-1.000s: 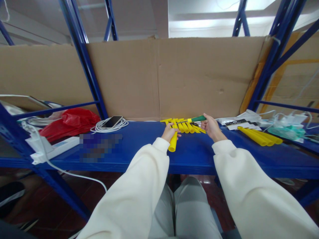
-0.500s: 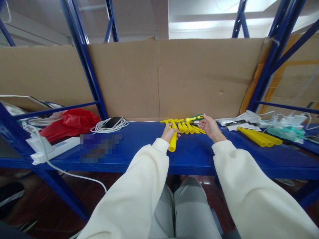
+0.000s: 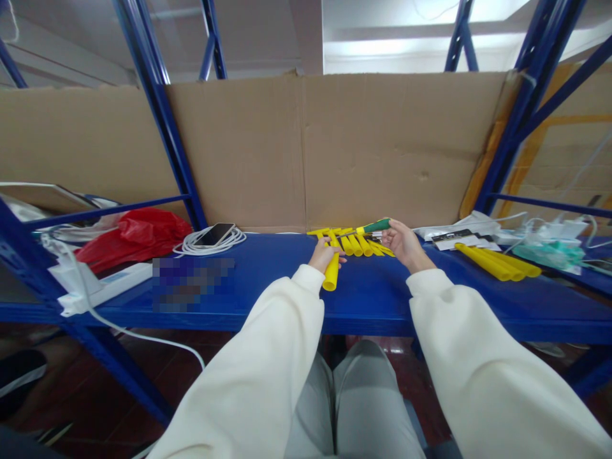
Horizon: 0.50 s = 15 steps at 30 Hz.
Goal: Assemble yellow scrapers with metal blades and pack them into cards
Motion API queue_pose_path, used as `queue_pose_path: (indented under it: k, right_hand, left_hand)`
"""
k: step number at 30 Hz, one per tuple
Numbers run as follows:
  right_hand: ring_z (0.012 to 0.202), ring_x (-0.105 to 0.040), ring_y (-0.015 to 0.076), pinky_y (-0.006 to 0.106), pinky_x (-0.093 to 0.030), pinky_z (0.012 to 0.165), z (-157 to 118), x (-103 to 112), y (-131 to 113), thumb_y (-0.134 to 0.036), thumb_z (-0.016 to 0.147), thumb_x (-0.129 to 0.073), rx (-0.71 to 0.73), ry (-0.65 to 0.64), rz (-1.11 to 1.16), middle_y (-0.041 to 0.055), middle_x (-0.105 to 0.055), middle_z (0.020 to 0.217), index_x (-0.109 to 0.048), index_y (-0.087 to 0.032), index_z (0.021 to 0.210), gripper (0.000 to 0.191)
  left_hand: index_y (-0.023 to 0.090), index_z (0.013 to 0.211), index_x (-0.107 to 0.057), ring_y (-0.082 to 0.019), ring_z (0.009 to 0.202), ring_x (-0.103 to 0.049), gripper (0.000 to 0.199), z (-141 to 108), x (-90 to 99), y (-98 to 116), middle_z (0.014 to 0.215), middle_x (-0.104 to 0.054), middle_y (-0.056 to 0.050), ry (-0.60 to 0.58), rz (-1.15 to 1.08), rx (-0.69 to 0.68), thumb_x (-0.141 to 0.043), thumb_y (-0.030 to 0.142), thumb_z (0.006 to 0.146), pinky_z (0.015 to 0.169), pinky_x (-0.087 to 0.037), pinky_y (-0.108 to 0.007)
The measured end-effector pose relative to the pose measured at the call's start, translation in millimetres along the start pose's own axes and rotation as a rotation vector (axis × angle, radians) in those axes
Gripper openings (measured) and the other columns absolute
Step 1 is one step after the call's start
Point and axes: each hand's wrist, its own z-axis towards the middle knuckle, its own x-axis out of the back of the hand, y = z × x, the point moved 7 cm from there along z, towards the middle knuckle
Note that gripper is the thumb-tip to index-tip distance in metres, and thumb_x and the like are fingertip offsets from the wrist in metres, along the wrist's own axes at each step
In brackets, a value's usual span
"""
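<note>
My left hand (image 3: 324, 255) is closed round a yellow T-shaped piece with a tube-like handle (image 3: 330, 278), whose open round end points toward me. In my right hand (image 3: 400, 242) is a screwdriver with a green and yellow handle (image 3: 375, 225), gripped at the handle's end. Its shaft runs left to the top of the piece in my left hand; the exact contact is too small to see. Several similar yellow pieces (image 3: 356, 246) lie in a row on the blue shelf between and behind my hands.
Yellow tubes (image 3: 497, 262) lie at the right, near white packets (image 3: 454, 240) and cables. At the left are a phone (image 3: 215, 234) on a coiled white cable, a red bag (image 3: 138, 237) and a white power strip (image 3: 119, 280). Cardboard (image 3: 306, 153) stands behind the shelf.
The screwdriver handle has turned a little, showing a plainer green side. The fingers of my right hand have shifted slightly. My left hand looks unchanged.
</note>
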Motion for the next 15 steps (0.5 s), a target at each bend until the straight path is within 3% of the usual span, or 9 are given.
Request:
queue_pose_path:
  k: [5,11,15]
  right_hand:
    - [0.046,-0.052,0.0084,0.016,-0.043,0.044,-2.4,-3.8,-1.8,-0.033,0.077,-0.084,0.028,-0.024,-0.012,-0.0064,-0.057,0.052,-0.053,-0.023,0.076,0.033]
    - [0.037,-0.044,0.0074,0.016,-0.034,0.035,6.8,12.1,4.3,-0.04,0.073,-0.087,0.063,0.134,-0.085,-0.0085,-0.05,0.044,-0.046,-0.024,0.069,0.045]
    - [0.034,-0.04,0.0072,0.016,-0.03,0.032,8.9,15.0,4.6,-0.041,0.074,-0.087,0.079,0.147,-0.093,-0.0095,-0.045,0.042,-0.045,-0.024,0.07,0.045]
  left_hand:
    - [0.021,0.147,-0.036,-0.01,0.05,-0.062,0.059,-4.1,-0.2,1.7,0.093,-0.073,-0.006,0.006,0.001,0.005,-0.053,0.008,0.093,0.044,-0.045,-0.018]
    - [0.022,0.151,-0.036,-0.011,0.053,-0.065,0.064,-3.1,-1.8,0.6,0.102,-0.074,-0.01,-0.015,0.004,0.007,-0.058,0.01,0.092,0.047,-0.046,-0.02]
    - [0.022,0.15,-0.037,-0.015,0.06,-0.07,0.064,-2.8,-1.7,-0.5,0.108,-0.074,-0.014,-0.011,0.015,0.014,-0.057,0.011,0.091,0.046,-0.047,-0.02]
